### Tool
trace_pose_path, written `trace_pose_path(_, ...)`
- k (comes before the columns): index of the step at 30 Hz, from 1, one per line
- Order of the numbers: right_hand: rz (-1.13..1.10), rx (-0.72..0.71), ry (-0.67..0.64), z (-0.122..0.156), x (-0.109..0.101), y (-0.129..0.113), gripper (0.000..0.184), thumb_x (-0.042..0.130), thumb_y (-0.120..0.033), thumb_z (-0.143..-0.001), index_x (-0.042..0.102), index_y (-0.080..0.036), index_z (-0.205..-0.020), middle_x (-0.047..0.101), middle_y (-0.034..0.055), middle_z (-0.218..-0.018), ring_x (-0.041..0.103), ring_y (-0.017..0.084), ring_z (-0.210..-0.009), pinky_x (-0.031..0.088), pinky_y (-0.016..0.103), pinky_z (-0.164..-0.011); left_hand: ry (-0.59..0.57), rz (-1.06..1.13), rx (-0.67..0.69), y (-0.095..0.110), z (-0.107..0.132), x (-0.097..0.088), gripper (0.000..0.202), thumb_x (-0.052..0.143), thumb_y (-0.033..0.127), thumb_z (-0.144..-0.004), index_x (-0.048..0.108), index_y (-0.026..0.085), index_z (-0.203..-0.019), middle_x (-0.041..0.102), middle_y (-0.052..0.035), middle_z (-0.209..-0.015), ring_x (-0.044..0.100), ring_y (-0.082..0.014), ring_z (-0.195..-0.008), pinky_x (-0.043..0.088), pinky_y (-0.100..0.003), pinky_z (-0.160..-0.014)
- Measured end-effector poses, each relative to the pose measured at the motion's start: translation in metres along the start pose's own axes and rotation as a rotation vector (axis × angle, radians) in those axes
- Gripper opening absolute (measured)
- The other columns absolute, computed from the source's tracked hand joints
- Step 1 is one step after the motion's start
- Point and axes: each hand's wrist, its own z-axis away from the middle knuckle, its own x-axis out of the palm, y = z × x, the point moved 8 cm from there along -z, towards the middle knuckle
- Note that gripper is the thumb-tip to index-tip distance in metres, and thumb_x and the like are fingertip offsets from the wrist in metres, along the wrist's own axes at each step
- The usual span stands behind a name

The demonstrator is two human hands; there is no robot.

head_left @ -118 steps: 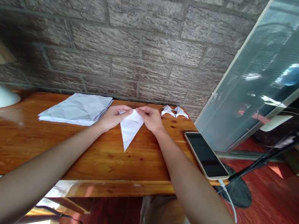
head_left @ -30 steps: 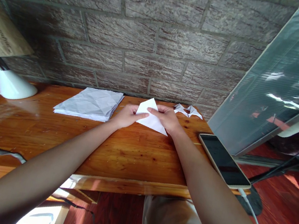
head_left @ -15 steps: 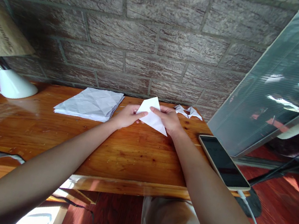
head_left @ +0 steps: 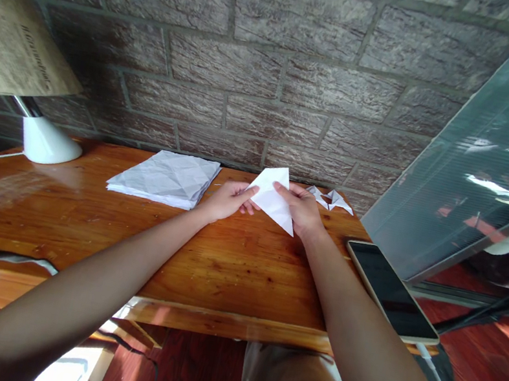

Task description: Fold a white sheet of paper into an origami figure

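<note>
A white folded paper point(head_left: 274, 200), pointed at its lower right end, is held just above the wooden table point(head_left: 82, 219) near the far edge. My left hand point(head_left: 227, 201) pinches its left edge with fingers closed on it. My right hand point(head_left: 300, 209) grips the paper from the right, thumb on top. Both forearms reach in from the bottom of the view.
A stack of crumpled white sheets point(head_left: 165, 177) lies left of the hands. Two small folded paper pieces point(head_left: 334, 199) sit by the brick wall point(head_left: 255, 72). A phone point(head_left: 391, 292) lies at the table's right edge. A white lamp base point(head_left: 46, 141) stands far left. A glass panel point(head_left: 486, 159) leans at the right.
The folded paper has been turned from pointing toward me to lying sideways, tip lower right, and lifted slightly. Both hands shifted a little right along with the view.
</note>
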Motion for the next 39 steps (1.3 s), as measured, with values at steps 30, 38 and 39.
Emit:
trace_pose_path(30, 0.117, -0.138, -0.042, 0.001, 0.005, -0.009, 0.042, 0.089, -0.048, -0.057, 0.073, -0.020, -0.085, 0.077, 0.0014, -0.081, 0.067, 0.017, -0.072, 0.052, 0.031, -0.072, 0.259, -0.060, 0.075, 0.004, 0.002, -0.025, 0.053, 0.059, 0.069, -0.082, 0.074, 0.019, -0.090, 0.071, 0.0000, -0.080, 0.058, -0.0172, -0.074, 0.042, -0.025, -0.063)
trace_pose_path(38, 0.110, -0.081, 0.037, -0.006, -0.005, 0.001, 0.039, 0.088, -0.046, -0.057, 0.077, -0.019, -0.084, 0.078, 0.0033, -0.083, 0.068, 0.020, -0.072, 0.054, 0.034, -0.072, 0.212, -0.092, 0.097, 0.002, -0.001, -0.022, 0.043, 0.063, 0.046, -0.084, 0.066, 0.018, -0.116, 0.072, -0.0031, -0.084, 0.063, -0.0175, -0.073, 0.047, -0.024, -0.059)
trace_pose_path(39, 0.117, -0.087, 0.039, -0.006, -0.006, 0.001, 0.040, 0.087, -0.046, -0.058, 0.077, -0.020, -0.086, 0.078, 0.0032, -0.082, 0.069, 0.020, -0.073, 0.054, 0.034, -0.071, 0.210, -0.095, 0.100, 0.002, -0.001, -0.022, 0.042, 0.062, 0.045, -0.084, 0.067, 0.018, -0.115, 0.071, -0.0031, -0.083, 0.062, -0.0173, -0.072, 0.046, -0.024, -0.057)
